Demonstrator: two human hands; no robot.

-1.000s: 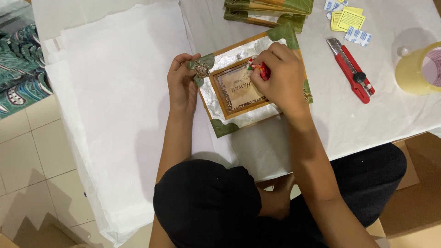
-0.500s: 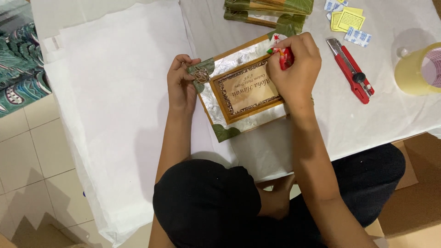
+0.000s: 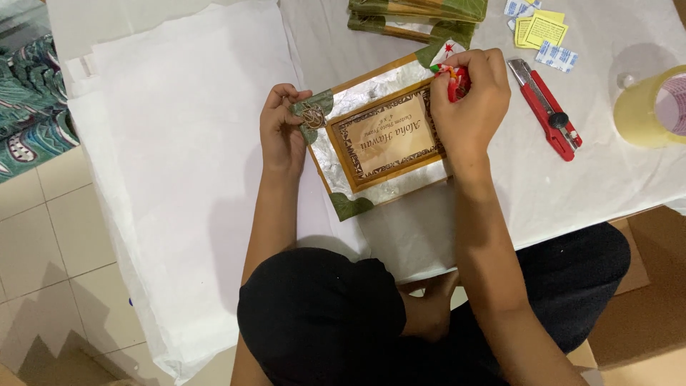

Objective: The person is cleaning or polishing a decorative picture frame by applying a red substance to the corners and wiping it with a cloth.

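At the centre of the frame the picture frame (image 3: 382,139) lies flat on white paper (image 3: 179,143)—the left hand (image 3: 282,132) pinching its left corner, the right hand (image 3: 471,107) closed on a small red tool (image 3: 457,82) at the upper-right corner—still unwrapped.

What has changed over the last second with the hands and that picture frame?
The right hand, gripping a small red thing, has moved from the frame's middle out to its far right corner. The picture frame has turned slightly under the hands. The left hand stays pinching the frame's left corner. The red box cutter, the tape roll and the yellow notes lie where they were.
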